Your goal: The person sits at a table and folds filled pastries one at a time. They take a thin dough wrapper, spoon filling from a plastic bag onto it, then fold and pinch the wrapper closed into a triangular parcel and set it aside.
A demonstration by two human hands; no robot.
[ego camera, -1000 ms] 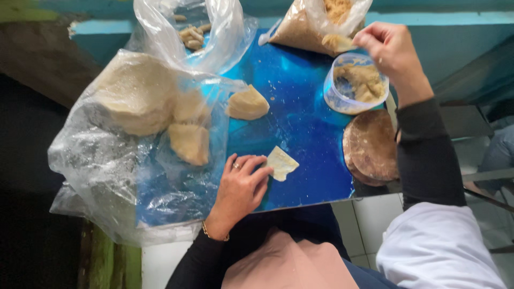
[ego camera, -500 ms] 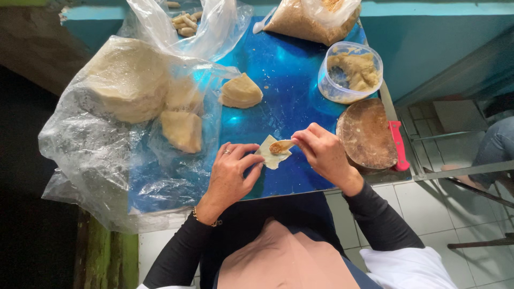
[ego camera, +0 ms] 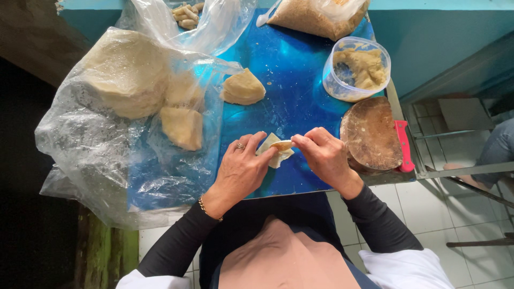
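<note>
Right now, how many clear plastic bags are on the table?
3. One large bag at left with stacked wrappers, one at top holding finished rolls, one at top right with brown crumbs. More may lie out of frame.

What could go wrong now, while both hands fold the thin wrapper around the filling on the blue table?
The thin wrapper looks delicate; the left hand and right hand pinch it from both sides, so it might tear or squeeze out the filling. They work close to the near edge of the blue table, so the piece could slip off.
</note>
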